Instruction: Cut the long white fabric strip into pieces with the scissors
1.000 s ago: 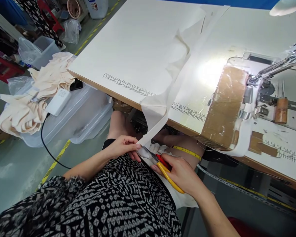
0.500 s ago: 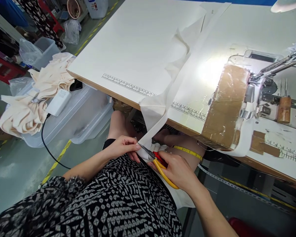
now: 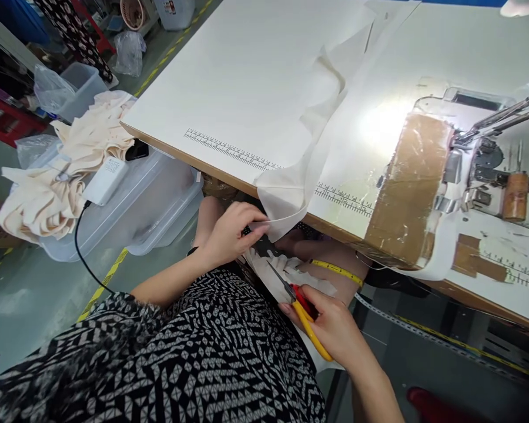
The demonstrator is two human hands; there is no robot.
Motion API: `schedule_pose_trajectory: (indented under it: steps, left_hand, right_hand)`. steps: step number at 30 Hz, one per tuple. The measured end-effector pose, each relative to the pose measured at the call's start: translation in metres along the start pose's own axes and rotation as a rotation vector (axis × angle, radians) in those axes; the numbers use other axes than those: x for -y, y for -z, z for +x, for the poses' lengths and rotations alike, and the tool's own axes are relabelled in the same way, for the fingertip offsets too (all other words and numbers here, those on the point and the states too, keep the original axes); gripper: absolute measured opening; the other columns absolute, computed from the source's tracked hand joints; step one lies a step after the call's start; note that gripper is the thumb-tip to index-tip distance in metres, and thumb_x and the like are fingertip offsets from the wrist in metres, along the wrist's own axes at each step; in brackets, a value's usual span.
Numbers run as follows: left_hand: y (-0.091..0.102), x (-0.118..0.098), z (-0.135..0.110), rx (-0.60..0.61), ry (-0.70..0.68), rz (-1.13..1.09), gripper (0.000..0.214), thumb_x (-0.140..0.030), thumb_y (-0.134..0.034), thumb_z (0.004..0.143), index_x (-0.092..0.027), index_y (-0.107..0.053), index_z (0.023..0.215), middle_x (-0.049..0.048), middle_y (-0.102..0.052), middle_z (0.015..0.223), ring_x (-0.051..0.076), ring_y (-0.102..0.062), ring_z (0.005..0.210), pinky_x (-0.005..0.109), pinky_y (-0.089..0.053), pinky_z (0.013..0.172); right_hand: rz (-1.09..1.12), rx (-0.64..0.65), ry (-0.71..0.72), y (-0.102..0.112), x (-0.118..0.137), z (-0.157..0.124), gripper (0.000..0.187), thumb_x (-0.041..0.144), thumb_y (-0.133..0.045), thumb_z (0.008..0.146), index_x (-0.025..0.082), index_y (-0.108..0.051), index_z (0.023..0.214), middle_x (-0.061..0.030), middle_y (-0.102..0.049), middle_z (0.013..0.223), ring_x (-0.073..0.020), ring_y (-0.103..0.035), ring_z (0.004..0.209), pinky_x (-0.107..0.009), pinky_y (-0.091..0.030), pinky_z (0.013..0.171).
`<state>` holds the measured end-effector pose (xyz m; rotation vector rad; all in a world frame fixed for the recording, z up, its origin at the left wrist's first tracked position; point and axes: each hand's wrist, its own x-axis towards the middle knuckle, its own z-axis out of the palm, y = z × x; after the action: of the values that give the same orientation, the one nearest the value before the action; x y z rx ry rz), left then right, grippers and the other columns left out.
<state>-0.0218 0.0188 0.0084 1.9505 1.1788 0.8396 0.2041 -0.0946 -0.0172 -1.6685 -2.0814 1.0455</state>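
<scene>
With finger and thumb, my left hand [image 3: 235, 231] pinches the end of a white fabric strip [image 3: 286, 205] just off the table's front edge. From there the strip runs up over the white table [image 3: 255, 76], its edge rippled. My right hand [image 3: 330, 320] grips scissors [image 3: 302, 308] with red and yellow handles, low over my lap; the blades look closed and point up and left, apart from the strip. Beneath the blades, more white cloth [image 3: 300, 273] lies crumpled on my lap. A yellow measuring tape [image 3: 337, 270] is wrapped across my thigh.
At right stands a sewing machine [image 3: 485, 153] with a brown cardboard piece [image 3: 414, 182] beside it and a wooden-handled tool [image 3: 515, 194]. To the left, cream fabric pieces [image 3: 48, 202] and a white power bank [image 3: 106, 181] with a black cable lie on a clear plastic bin [image 3: 141, 197].
My left hand has moved up and right, toward the table edge, with the strip's end. The scissors have drawn back down and right, away from the strip.
</scene>
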Motion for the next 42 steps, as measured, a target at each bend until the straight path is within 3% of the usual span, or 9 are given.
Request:
schedule_pose_trajectory:
  steps: [2,6,9,11,16,23,26,29,42]
  left_hand:
    - [-0.007,0.011,0.003,0.013,0.078,-0.078,0.022,-0.035,-0.048,0.092,-0.018,-0.062,0.089,0.0041,-0.064,0.086,0.016,-0.058,0.08,0.026,-0.045,0.075]
    - [-0.003,0.062,-0.01,-0.126,0.477,-0.039,0.007,-0.022,-0.053,0.086,-0.018,-0.056,0.081,0.0,-0.057,0.066,0.013,-0.053,0.061,0.023,-0.04,0.058]
    - [0.006,0.087,-0.031,-0.139,0.586,0.006,0.009,-0.013,-0.06,0.077,-0.019,-0.055,0.079,-0.0039,-0.047,0.053,0.013,-0.047,0.051,0.023,-0.035,0.052]
    - [0.006,0.079,-0.045,-0.056,0.581,-0.047,0.007,-0.017,-0.062,0.077,-0.019,-0.058,0.082,-0.0038,-0.049,0.054,0.012,-0.047,0.049,0.022,-0.035,0.05]
    - [-0.01,0.013,-0.056,0.534,0.454,-0.589,0.032,-0.038,-0.048,0.09,-0.018,-0.059,0.113,0.0045,-0.065,0.088,0.014,-0.061,0.075,0.022,-0.047,0.062]
    - [-0.006,-0.012,-0.037,0.344,0.261,-0.277,0.027,-0.041,-0.059,0.084,-0.016,-0.065,0.077,0.0069,-0.06,0.098,0.011,-0.056,0.073,0.021,-0.044,0.061]
    - [-0.004,-0.01,-0.035,0.483,0.472,-0.53,0.033,-0.048,-0.058,0.084,-0.015,-0.061,0.084,0.0018,-0.061,0.07,0.008,-0.053,0.047,0.019,-0.039,0.045]
    - [-0.006,-0.009,-0.035,0.565,0.633,-0.772,0.037,-0.051,-0.063,0.079,-0.015,-0.057,0.084,-0.0019,-0.059,0.053,0.011,-0.059,0.044,0.019,-0.042,0.043]
    - [-0.006,0.002,-0.034,0.48,0.747,-0.906,0.041,-0.051,-0.071,0.073,-0.012,-0.059,0.081,0.0023,-0.066,0.057,0.014,-0.067,0.051,0.017,-0.047,0.045]
  right_hand:
    - [0.01,-0.055,-0.026,0.005,-0.004,-0.007,0.045,0.062,-0.05,0.084,0.022,-0.041,0.063,0.0028,-0.047,0.053,-0.0118,-0.041,0.049,-0.023,-0.034,0.046]
    - [0.066,-0.14,-0.126,0.018,-0.017,-0.025,0.046,0.064,-0.05,0.082,0.022,-0.049,0.064,0.0012,-0.053,0.056,-0.0123,-0.046,0.049,-0.022,-0.038,0.047]
    - [0.09,-0.182,-0.203,0.02,-0.026,-0.034,0.048,0.067,-0.051,0.079,0.021,-0.051,0.064,0.0011,-0.053,0.054,-0.0129,-0.048,0.049,-0.022,-0.039,0.046]
    - [0.114,-0.184,-0.228,0.015,-0.028,-0.034,0.049,0.068,-0.051,0.079,0.022,-0.05,0.062,0.0015,-0.051,0.053,-0.0131,-0.047,0.048,-0.023,-0.038,0.045]
    - [0.229,-0.095,-0.189,0.0,-0.019,-0.024,0.046,0.065,-0.054,0.079,0.022,-0.047,0.064,0.0027,-0.048,0.056,-0.0127,-0.045,0.052,-0.022,-0.038,0.048]
    - [0.338,0.126,-0.132,0.003,-0.004,-0.01,0.041,0.059,-0.049,0.085,0.021,-0.043,0.068,0.0035,-0.043,0.061,-0.0127,-0.041,0.057,-0.022,-0.036,0.052]
    - [0.364,0.207,-0.094,0.007,-0.005,-0.004,0.039,0.058,-0.045,0.087,0.021,-0.043,0.072,0.0029,-0.044,0.063,-0.0134,-0.041,0.06,-0.023,-0.036,0.054]
    - [0.374,0.275,-0.054,0.011,-0.006,0.005,0.04,0.058,-0.043,0.088,0.022,-0.042,0.072,0.0026,-0.042,0.065,-0.0138,-0.041,0.061,-0.024,-0.036,0.055]
    - [0.324,0.413,-0.083,0.015,0.001,0.026,0.049,0.067,-0.049,0.081,0.022,-0.036,0.066,0.0046,-0.033,0.061,-0.012,-0.032,0.056,-0.024,-0.028,0.05]
